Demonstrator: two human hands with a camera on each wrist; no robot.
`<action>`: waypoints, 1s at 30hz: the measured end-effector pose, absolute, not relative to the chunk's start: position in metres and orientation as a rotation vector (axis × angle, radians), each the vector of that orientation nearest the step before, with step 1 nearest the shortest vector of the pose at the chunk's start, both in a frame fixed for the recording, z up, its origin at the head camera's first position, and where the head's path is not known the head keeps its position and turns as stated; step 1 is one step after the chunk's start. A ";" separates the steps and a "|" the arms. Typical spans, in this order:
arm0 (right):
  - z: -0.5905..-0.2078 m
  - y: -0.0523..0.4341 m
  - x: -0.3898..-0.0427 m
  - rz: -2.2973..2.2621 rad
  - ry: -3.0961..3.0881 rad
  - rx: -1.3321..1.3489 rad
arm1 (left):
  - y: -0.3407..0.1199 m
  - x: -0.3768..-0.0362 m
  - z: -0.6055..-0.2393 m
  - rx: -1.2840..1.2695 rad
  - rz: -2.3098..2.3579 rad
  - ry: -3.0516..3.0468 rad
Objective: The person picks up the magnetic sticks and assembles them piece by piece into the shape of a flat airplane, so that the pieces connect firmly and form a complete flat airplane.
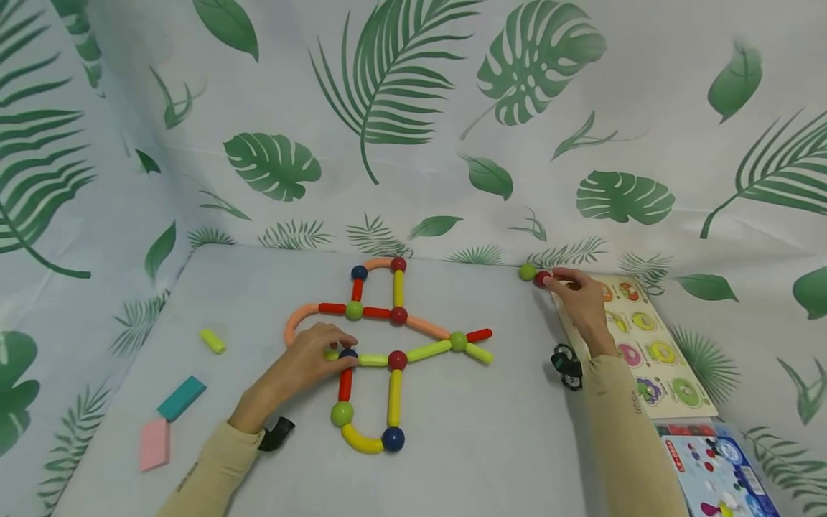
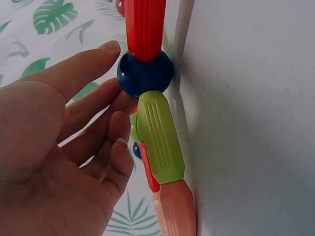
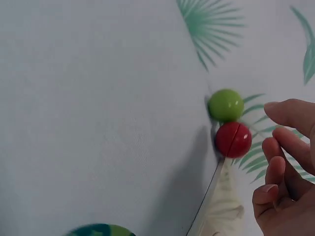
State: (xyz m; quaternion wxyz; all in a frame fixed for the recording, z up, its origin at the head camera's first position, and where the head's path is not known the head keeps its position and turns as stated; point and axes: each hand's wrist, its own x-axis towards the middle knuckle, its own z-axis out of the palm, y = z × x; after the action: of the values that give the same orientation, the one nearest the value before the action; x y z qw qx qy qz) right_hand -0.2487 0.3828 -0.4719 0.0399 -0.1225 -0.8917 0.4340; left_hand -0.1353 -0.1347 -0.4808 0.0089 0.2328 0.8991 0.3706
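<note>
Magnetic rods and balls form a flat figure on the table. My left hand [image 1: 314, 357] straddles a dark blue ball [image 2: 145, 73], thumb on one side and fingers on the other, fingertips right at its surface. A short green rod [image 2: 161, 137] and a red rod [image 2: 144, 29] meet at that ball; a salmon curved rod [image 2: 176, 209] follows the green one. At the back right, my right hand [image 1: 581, 300] reaches toward a red ball [image 3: 234, 139], its fingers loosely bent and a gap showing in the right wrist view. A green ball [image 3: 226, 105] touches the red one.
A loose yellow-green rod [image 1: 212, 341], a teal block [image 1: 182, 398] and a pink block [image 1: 155, 444] lie on the left. On the right are a picture board [image 1: 675, 391], a small black-wheeled toy [image 1: 567, 367] and a blue-white box [image 1: 717, 474]. A leaf-print cloth [image 1: 413, 194] rises behind.
</note>
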 end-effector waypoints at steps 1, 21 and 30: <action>-0.473 0.386 -0.250 1.331 -2.748 -0.402 | -0.134 -0.135 -0.481 0.727 1.155 2.806; -0.485 0.393 -0.264 1.232 -2.895 -0.388 | -0.134 -0.137 -0.487 0.704 1.119 2.795; -0.477 0.377 -0.220 1.252 -2.938 -0.129 | -0.136 -0.137 -0.485 0.726 1.136 2.800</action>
State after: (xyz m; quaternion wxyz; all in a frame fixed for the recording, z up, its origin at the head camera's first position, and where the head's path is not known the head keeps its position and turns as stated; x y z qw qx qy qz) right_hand -0.2197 0.3774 -0.4774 -0.0274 -0.0403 -0.9188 0.3917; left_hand -0.1372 -0.1355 -0.4853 0.0166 0.2336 0.9008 0.3656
